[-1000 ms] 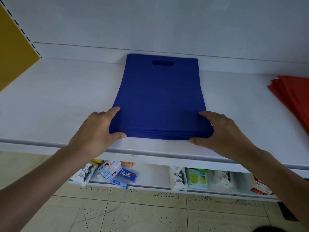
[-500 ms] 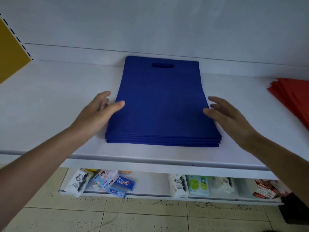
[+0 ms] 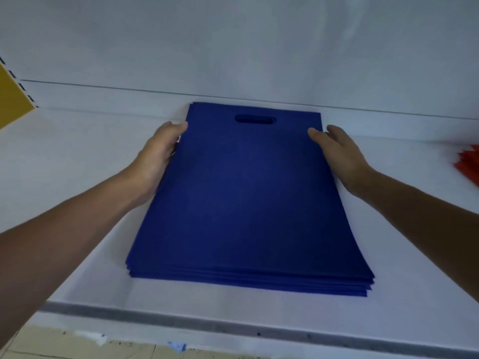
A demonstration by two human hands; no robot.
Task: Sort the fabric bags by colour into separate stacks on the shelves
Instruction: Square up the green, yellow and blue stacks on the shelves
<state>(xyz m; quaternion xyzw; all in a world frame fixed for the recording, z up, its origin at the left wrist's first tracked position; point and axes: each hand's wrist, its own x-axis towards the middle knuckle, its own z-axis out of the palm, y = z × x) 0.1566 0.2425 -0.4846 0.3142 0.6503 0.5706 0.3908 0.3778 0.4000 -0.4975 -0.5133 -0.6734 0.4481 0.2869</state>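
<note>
Hands: two, left hand (image 3: 158,156) and right hand (image 3: 339,154). Blue stack (image 3: 246,203): one, between hands; bag count unclear. Red stack (image 3: 469,164): one, right of right hand.

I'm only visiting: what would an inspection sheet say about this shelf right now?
Surface: white shelf, grey front rail.
Job's things: blue bag stack lying flat, handle cut-out at the far end; red bags at the right edge.
Clutter: nothing seen on the shelf.
Hands: left hand and right hand press the stack's far sides, fingers fairly straight.
Cables: nothing seen.
Surroundings: yellow panel left, tiled floor below.
</note>
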